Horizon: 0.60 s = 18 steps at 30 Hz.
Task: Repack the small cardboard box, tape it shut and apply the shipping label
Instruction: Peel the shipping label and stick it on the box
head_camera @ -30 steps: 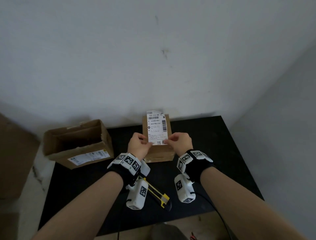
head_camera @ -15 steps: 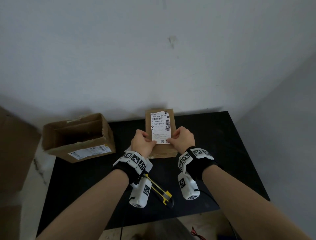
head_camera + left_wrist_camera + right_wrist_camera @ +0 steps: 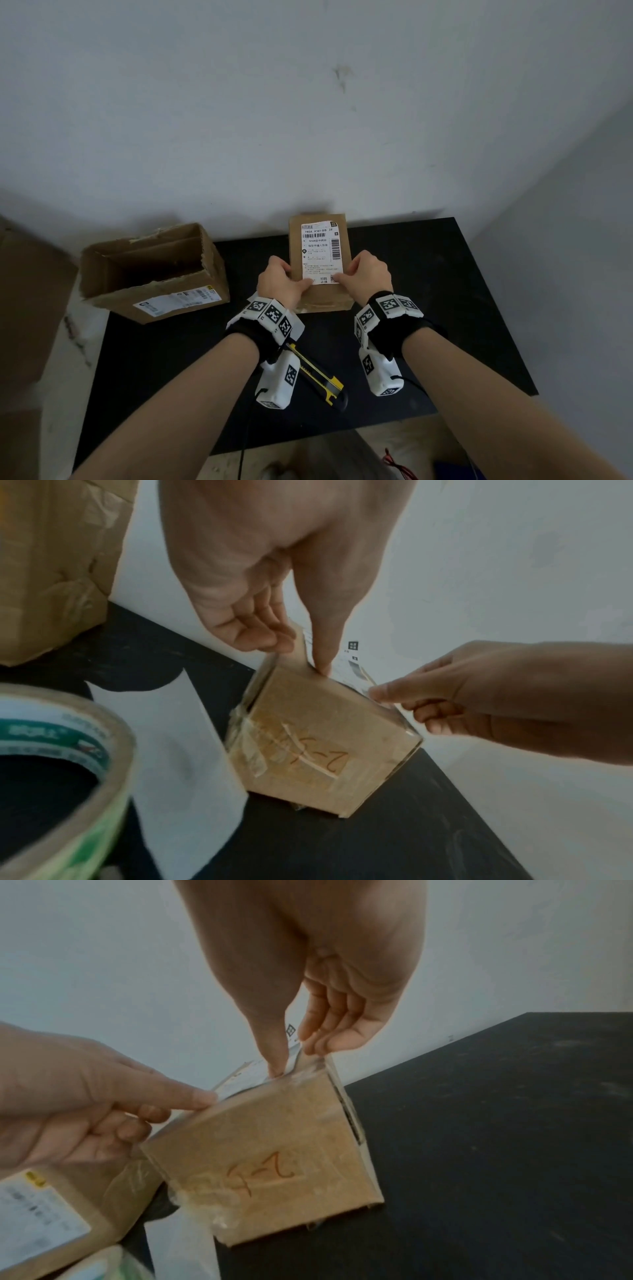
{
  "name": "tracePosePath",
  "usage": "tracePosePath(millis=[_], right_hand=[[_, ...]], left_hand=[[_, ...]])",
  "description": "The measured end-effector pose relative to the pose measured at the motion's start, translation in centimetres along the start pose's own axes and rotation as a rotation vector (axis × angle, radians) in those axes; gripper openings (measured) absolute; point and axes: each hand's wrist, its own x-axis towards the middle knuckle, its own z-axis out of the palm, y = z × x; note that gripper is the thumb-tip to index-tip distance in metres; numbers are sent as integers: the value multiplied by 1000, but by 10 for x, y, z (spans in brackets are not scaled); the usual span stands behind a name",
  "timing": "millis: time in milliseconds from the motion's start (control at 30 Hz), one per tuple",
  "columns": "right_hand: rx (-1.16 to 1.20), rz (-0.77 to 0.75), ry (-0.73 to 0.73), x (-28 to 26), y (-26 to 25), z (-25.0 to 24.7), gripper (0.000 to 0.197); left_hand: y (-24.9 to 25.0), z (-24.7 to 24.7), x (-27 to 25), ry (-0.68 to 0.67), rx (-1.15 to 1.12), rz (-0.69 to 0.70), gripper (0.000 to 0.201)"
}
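The small cardboard box stands at the back middle of the black table, taped, with "2-5" handwritten on its near face. The white shipping label lies flat on its top. My left hand has its thumb on the label's lower left corner and its fingers curled against the box's left side. My right hand mirrors it, thumb on the lower right corner and fingers on the right side. Both hands grip the box by its top edges.
A larger open cardboard box sits at the table's left rear. A yellow utility knife lies under my left wrist. A tape roll and a white sheet lie left of the small box. The wall is right behind.
The label, first held up by its lower corners above the box, has come down flat onto the box top. My thumbs now press its corners and my fingers wrap the box's sides.
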Motion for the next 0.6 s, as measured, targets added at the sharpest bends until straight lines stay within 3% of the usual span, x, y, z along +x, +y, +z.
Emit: tracePosePath(millis=[67, 133, 200, 267, 400, 600], right_hand=[[1, -145, 57, -7, 3, 2, 19], [-49, -367, 91, -17, 7, 7, 26], [-178, -529, 9, -26, 9, 14, 43], [-378, -606, -103, -33, 12, 21, 53], [-568, -640, -214, -39, 18, 32, 58], [-653, -553, -180, -36, 31, 23, 64]], left_hand=[[-7, -5, -3, 14, 98, 91, 32], [-17, -11, -9, 41, 219, 293, 20], [-26, -14, -16, 24, 343, 525, 26], [-33, -15, -22, -40, 484, 666, 42], [-42, -14, -30, -193, 835, 724, 59], [-44, -15, -30, -217, 872, 685, 59]])
